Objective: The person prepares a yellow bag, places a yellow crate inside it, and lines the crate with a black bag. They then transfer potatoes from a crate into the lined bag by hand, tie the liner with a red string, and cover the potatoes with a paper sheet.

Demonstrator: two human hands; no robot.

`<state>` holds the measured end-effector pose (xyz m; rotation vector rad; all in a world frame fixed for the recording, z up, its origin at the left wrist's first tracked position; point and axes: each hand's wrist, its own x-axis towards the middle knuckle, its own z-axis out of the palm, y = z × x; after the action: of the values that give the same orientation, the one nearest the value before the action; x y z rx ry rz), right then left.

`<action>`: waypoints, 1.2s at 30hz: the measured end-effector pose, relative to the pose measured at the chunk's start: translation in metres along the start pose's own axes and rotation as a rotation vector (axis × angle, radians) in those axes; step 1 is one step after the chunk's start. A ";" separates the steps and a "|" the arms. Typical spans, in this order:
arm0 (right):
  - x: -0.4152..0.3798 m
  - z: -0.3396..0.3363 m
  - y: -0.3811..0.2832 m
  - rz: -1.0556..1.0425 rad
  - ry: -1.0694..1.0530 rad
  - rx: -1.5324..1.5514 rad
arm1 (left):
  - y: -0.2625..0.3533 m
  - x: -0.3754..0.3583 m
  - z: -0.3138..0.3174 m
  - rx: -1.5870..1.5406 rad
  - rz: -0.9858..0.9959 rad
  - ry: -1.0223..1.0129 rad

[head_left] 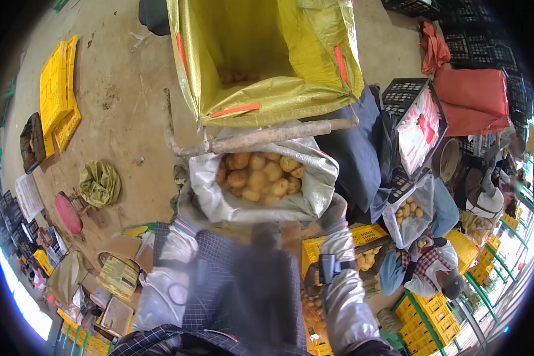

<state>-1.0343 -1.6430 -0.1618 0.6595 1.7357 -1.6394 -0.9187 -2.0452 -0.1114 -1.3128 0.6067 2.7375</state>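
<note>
A silvery-white woven sack (pixel 204 178) full of potatoes (pixel 258 177) is held in front of me, its mouth wide open. My left hand (pixel 190 204), in a grey glove, is closed on the sack's left side. On the right side, my right hand (pixel 333 215) grips it too, also gloved; the fingertips of both hands are partly hidden. Just beyond the sack runs a worn metal bar (pixel 273 135). Above that bar hangs a large yellow woven bag (pixel 326 95) with orange straps, its mouth facing me and dim contents at the bottom.
To the right, a black crate (pixel 404 98), a red cloth-covered stack (pixel 473 98) and another potato sack (pixel 400 228) stand near a seated person (pixel 434 261). Yellow crates (pixel 54 89) lie at the left, by a crumpled green sack (pixel 99 183) and a red-seated stool (pixel 69 212).
</note>
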 end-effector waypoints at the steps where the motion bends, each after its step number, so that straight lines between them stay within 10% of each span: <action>1: 0.004 -0.005 -0.021 0.116 -0.029 0.166 | 0.010 0.002 -0.002 -0.177 -0.200 0.110; 3: 0.032 -0.034 -0.033 -0.017 0.084 -0.023 | 0.014 0.031 -0.130 0.175 -0.166 0.405; 6: -0.027 0.017 -0.153 -0.316 0.650 -0.570 | 0.075 0.008 -0.031 0.361 0.123 0.595; 9: -0.036 0.085 -0.186 -0.704 0.223 -0.770 | 0.060 0.006 0.047 1.010 0.595 0.371; 12: -0.031 0.143 -0.197 -0.498 0.222 -1.463 | 0.042 0.022 0.092 1.934 0.486 0.543; 13: -0.016 0.146 -0.193 -0.375 0.187 -1.480 | 0.046 0.033 0.088 1.738 0.409 0.443; 17: 0.062 0.103 -0.165 -0.021 -0.092 0.108 | 0.061 0.086 0.026 1.505 0.451 -0.197; 20: 0.090 0.088 -0.183 0.029 -0.374 -0.165 | 0.081 0.132 0.003 1.859 0.494 -0.519; 25: 0.125 0.075 -0.175 -0.120 -0.275 -0.426 | 0.106 0.175 0.024 1.972 0.286 -0.299; 32: 0.098 0.044 -0.155 -0.676 0.222 -0.939 | 0.112 0.118 0.005 0.612 0.169 -0.040; 34: 0.056 0.046 -0.147 -0.548 0.291 -1.200 | 0.110 0.076 0.002 0.308 0.089 0.019; 36: 0.011 0.072 -0.154 -0.156 0.262 -1.374 | 0.099 0.049 0.012 0.858 -0.019 0.252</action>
<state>-1.1472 -1.7287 -0.0679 0.0371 2.5633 -0.1388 -0.9790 -2.1385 -0.1092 -1.3623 1.5311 1.8756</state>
